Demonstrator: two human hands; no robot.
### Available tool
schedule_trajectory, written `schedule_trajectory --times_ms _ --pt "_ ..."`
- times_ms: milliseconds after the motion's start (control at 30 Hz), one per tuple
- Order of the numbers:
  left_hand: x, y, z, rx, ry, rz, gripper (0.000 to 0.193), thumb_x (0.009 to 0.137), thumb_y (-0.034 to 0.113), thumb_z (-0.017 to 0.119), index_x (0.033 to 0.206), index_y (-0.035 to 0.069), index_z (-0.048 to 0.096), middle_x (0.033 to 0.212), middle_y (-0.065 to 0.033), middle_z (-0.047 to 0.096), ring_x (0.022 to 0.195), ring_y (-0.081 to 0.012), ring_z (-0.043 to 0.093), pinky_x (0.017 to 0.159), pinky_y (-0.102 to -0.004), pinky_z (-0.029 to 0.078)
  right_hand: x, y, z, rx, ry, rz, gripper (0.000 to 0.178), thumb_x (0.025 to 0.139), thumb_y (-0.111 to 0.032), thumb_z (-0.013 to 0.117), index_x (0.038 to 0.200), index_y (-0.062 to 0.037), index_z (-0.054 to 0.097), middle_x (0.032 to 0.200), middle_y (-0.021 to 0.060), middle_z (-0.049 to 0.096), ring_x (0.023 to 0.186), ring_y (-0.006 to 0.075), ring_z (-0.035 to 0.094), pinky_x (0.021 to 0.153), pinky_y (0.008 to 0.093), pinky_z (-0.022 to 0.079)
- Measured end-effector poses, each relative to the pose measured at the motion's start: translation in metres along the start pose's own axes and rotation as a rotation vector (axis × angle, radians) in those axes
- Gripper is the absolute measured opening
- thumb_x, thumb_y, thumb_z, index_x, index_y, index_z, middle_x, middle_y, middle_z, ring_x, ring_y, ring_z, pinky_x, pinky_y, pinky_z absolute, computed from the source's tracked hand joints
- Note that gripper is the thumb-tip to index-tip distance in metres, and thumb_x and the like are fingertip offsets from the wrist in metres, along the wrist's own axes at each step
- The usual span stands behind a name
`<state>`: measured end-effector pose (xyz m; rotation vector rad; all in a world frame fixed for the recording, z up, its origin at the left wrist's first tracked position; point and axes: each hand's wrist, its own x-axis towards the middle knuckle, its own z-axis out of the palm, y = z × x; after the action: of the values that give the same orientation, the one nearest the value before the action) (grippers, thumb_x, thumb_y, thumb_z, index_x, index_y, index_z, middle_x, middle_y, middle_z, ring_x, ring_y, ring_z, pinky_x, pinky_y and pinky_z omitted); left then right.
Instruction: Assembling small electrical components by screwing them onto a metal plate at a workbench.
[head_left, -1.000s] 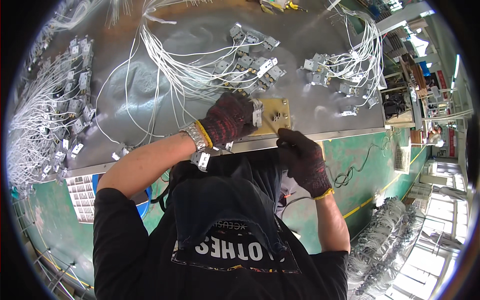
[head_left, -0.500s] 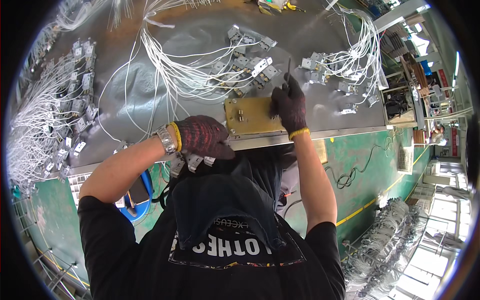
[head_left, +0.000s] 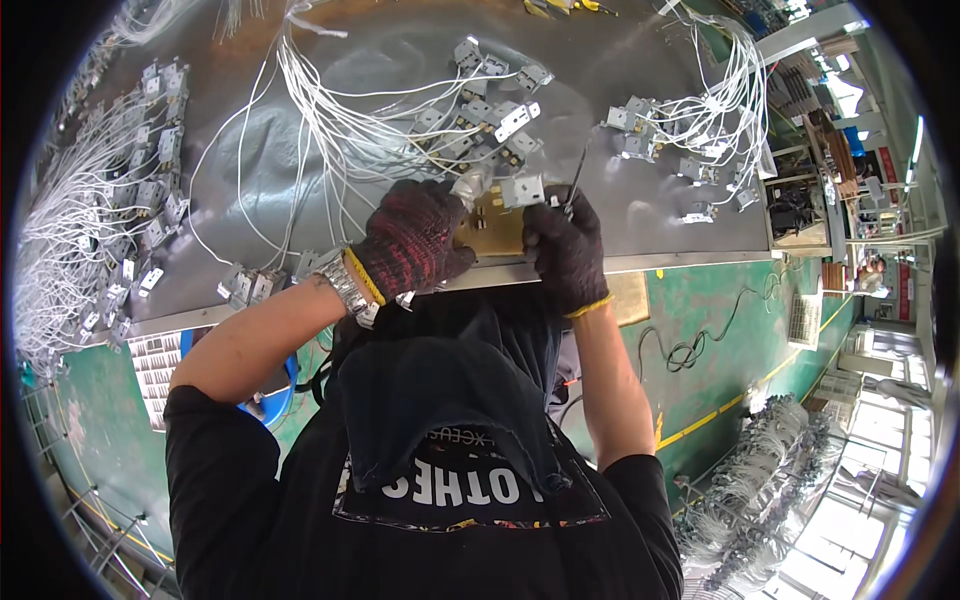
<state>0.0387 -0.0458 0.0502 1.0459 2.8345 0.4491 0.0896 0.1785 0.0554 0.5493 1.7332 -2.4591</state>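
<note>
Both hands wear dark red and black knit gloves with yellow cuffs. My left hand (head_left: 415, 235) reaches over the left side of the brass-coloured plate (head_left: 495, 240), thumb and forefinger apart. Something pale and shiny, perhaps tape, covers its forefinger tip. My right hand (head_left: 568, 245) is closed round a thin, dark, rod-shaped tool (head_left: 581, 165) that points up and away. A grey metal terminal block (head_left: 522, 190) sits above the plate against my right fingertips; whether they grip it I cannot tell. Several wired blocks (head_left: 495, 120) lie just beyond.
White wires (head_left: 320, 120) run across the metal bench (head_left: 390, 60). More wired blocks lie at the left (head_left: 150, 190) and right (head_left: 640, 125). Several blocks (head_left: 245, 285) rest by the front edge, near my left forearm. A black cable (head_left: 690, 350) lies on the green floor.
My left hand has moved from the bench edge up and over the plate. My right hand has drawn slightly nearer. A grey block now shows above the plate between my hands.
</note>
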Motion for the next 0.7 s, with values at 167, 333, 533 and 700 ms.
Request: schedule_trajectory --times_ms 167,333,533,700 --pt "0.003 -0.002 -0.005 0.094 0.032 0.152 0.07 0.07 0.048 0.085 0.125 0.009 0.065 0.11 -0.0151 0.068 0.102 -0.0337 0.063 0.087 -0.0481 0.048 -0.021 0.026 0.008 -0.113 0.098 -0.018 0.02 0.084 -0.002 0.073 0.099 -0.0086 0.062 0.079 0.0039 0.063 0.066 0.0127 0.061 0.057 0.0285 0.051" --pt "0.021 0.003 -0.014 0.205 -0.149 0.193 0.052 0.079 0.033 0.079 0.123 0.007 0.069 0.12 -0.0155 0.067 0.109 -0.0367 0.064 0.093 -0.0503 0.051 -0.016 0.031 0.004 -0.46 0.058 -0.292 0.017 0.086 -0.005 0.074 0.098 -0.006 0.062 0.077 0.003 0.062 0.067 0.0107 0.06 0.058 0.0289 0.051" --pt "0.027 -0.004 -0.012 0.158 -0.2 0.161 0.057 0.077 0.047 0.081 0.116 0.006 0.072 0.131 -0.0162 0.062 0.122 -0.0386 0.057 0.099 -0.0495 0.049 -0.001 0.03 0.003 -0.783 0.044 -0.396 0.016 0.088 -0.007 0.073 0.101 -0.0061 0.064 0.072 0.0038 0.063 0.069 0.0123 0.063 0.062 0.0313 0.051" --pt "0.018 -0.01 0.008 0.059 0.016 0.157 0.055 0.075 0.049 0.082 0.109 0.008 0.074 0.132 -0.0154 0.062 0.121 -0.0373 0.057 0.101 -0.0489 0.046 -0.008 0.014 0.019 -1.031 0.054 -0.643 0.018 0.088 -0.009 0.075 0.103 -0.0047 0.065 0.076 0.0107 0.065 0.069 0.0165 0.064 0.066 0.0349 0.053"
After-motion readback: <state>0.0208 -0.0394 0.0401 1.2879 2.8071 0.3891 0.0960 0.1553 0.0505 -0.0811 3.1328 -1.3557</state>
